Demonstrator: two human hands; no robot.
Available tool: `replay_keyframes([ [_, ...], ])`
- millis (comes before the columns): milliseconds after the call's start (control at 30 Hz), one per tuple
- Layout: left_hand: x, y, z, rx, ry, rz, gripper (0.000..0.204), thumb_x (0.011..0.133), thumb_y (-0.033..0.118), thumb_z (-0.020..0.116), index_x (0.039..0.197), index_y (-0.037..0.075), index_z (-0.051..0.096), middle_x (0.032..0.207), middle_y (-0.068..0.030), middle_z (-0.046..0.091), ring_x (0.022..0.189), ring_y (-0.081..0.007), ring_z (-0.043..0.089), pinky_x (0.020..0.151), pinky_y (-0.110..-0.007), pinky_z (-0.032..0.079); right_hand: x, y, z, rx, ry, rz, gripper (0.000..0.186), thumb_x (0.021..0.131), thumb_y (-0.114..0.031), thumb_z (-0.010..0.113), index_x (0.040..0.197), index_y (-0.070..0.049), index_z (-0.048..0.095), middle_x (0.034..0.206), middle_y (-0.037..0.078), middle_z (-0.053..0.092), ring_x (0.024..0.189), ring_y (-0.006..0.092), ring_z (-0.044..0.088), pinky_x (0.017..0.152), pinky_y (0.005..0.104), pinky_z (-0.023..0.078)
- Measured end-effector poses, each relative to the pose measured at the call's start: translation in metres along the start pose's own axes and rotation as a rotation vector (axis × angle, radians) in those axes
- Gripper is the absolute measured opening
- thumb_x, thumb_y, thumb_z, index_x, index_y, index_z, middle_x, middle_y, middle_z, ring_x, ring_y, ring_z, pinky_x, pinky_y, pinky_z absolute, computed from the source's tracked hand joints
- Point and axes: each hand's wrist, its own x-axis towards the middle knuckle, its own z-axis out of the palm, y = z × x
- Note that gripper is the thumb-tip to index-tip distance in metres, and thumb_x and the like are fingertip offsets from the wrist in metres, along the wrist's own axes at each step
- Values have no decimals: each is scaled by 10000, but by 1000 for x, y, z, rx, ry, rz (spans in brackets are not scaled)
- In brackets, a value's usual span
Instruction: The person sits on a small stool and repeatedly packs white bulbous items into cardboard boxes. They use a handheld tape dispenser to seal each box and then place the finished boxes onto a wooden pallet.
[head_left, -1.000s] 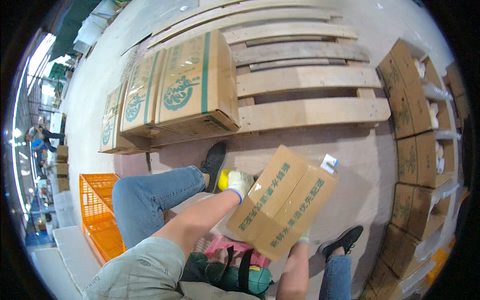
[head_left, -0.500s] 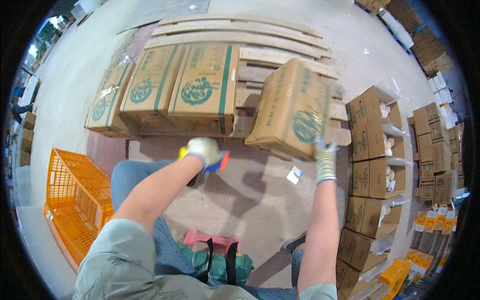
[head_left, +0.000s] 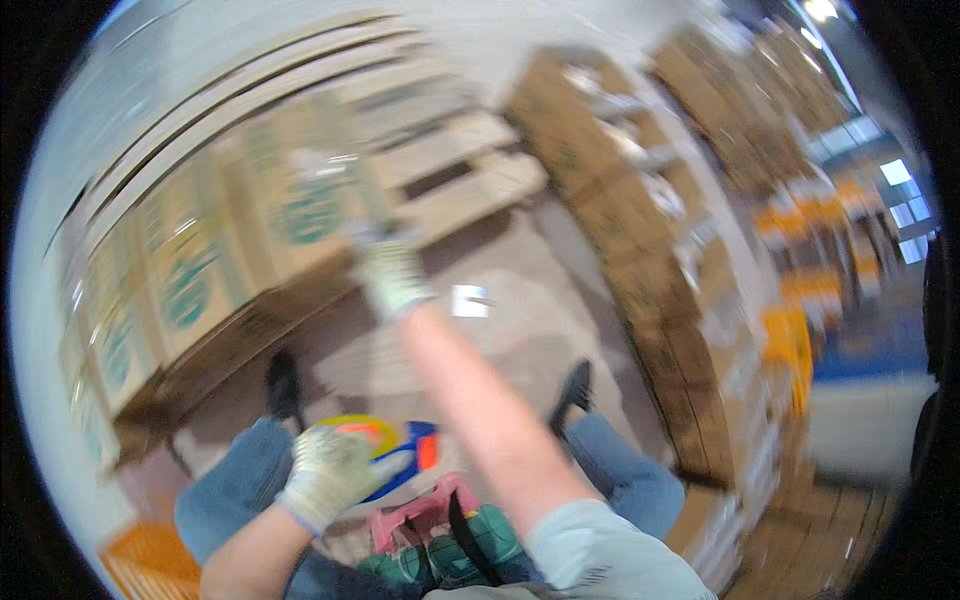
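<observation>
In my left hand (head_left: 335, 470), gloved and low over my lap, is a blue and yellow tape dispenser (head_left: 405, 476) with orange parts, my fingers wrapped round it. My right hand (head_left: 392, 275), also gloved, reaches forward to the near edge of the rightmost brown carton (head_left: 315, 205). Motion smears its fingers, and I cannot tell if they touch the carton. That carton stands in a row with several others, such as a carton with a green round print (head_left: 185, 280), along the near side of a wooden pallet (head_left: 485, 190).
Open cartons (head_left: 640, 290) with white items inside run along the right. A small white paper (head_left: 470, 301) lies on the floor ahead. Between my legs stands a pink stool (head_left: 440, 497); an orange crate (head_left: 150, 565) sits at lower left. More stacked goods stand farther right.
The tilted carton at the right now stands beside the others in the row. My left hand has drawn back toward my lap with the tape dispenser. The view has turned right.
</observation>
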Motion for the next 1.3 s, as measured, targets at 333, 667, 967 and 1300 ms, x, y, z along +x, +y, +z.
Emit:
replay_keyframes([
  [333,57,33,60,138,15,-52,639,767,652,566,755,28,704,744,-223,649,746,-379,645,686,-464,488,-31,43,-273,-1246,-515,-38,580,854,-493,534,1348,-192,500,1279,157,573,1181,352,532,1001,442,408],
  [667,114,-26,128,228,151,-38,572,823,566,582,901,2,634,779,-248,647,721,-372,647,692,-467,480,-571,27,-707,-1139,1397,1024,462,870,-385,565,1211,-74,584,1196,206,606,1080,383,590,927,476,458],
  [967,7,66,78,344,77,686,628,736,197,693,1323,161,471,791,-205,598,701,-413,585,637,-484,474,-710,90,-676,-974,959,1370,607,845,-487,572,1246,-31,565,1250,222,572,1160,352,554,984,418,434],
  [1300,-12,77,43,-404,411,133,600,867,519,548,672,-42,628,610,-197,608,551,-247,592,531,-413,434,-473,104,-634,-1318,740,777,382,875,-347,508,966,-29,699,986,231,667,943,373,654,799,445,508],
])
